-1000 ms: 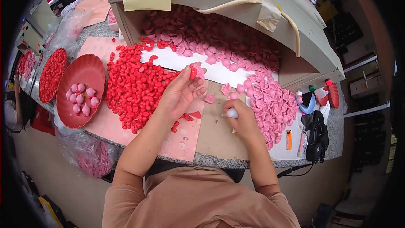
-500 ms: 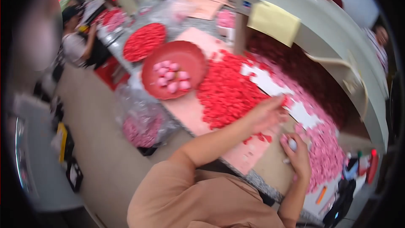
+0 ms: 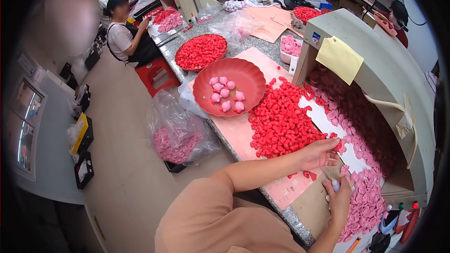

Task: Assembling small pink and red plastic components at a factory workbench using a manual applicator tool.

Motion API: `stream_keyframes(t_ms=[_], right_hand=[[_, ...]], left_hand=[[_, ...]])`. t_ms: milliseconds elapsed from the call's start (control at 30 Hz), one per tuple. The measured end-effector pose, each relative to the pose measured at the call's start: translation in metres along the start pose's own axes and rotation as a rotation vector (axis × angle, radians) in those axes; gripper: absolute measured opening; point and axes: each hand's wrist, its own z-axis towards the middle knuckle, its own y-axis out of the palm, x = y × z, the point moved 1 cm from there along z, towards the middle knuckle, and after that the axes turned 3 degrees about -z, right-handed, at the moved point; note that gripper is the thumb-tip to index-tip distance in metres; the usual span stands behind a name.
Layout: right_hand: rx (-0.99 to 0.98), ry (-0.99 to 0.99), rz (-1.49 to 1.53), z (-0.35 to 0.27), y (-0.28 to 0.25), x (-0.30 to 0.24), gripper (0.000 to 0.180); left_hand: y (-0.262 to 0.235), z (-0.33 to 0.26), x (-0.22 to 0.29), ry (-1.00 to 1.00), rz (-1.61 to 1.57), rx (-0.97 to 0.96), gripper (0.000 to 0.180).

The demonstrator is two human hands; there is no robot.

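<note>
My left hand (image 3: 319,154) reaches over the front of the red heap, pinching a small red piece (image 3: 338,145) between thumb and forefinger, the other fingers loosely curled. My right hand (image 3: 340,199) is closed round a small whitish squeeze bottle (image 3: 335,185), its narrow tip upward. Close above that tip is a pink petal-like piece (image 3: 345,169); whether they touch I cannot tell. Many glossy red pieces (image 3: 286,122) are heaped on a pink sheet (image 3: 262,63). Beside my right hand spreads a heap of pink pieces (image 3: 368,201).
A red scalloped dish (image 3: 255,82) holds several pink round figures; behind it stands a basket of red pieces (image 3: 201,51). A grey arched machine (image 3: 398,65) rises on the right. At left, a plastic bag (image 3: 180,126) holds pink pieces. A co-worker (image 3: 124,37) sits beyond.
The view has shifted and sharpened, so the whole scene sits lower and further right. Both hands keep their holds, the left on the red piece and the right on the bottle.
</note>
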Motion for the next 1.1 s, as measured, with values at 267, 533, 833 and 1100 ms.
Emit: stream_keyframes(t_ms=[267,533,833,1100], right_hand=[[0.133,-0.456,0.118,-0.008,-0.002,0.03,0.022],[0.096,-0.358,0.175,0.02,0.001,0.034,0.023],[-0.049,-0.365,0.116,0.005,0.007,0.036,0.033],[0.048,-0.324,0.167,0.003,0.012,0.035,0.029]], left_hand=[[0.006,0.005,-0.018,-0.053,-0.057,0.019,0.026],[0.0,-0.005,0.013,0.056,0.014,0.135,0.032],[0.005,0.004,-0.001,-0.009,0.048,0.113,0.034],[0.01,-0.002,-0.001,-0.017,0.103,0.129,0.043]])
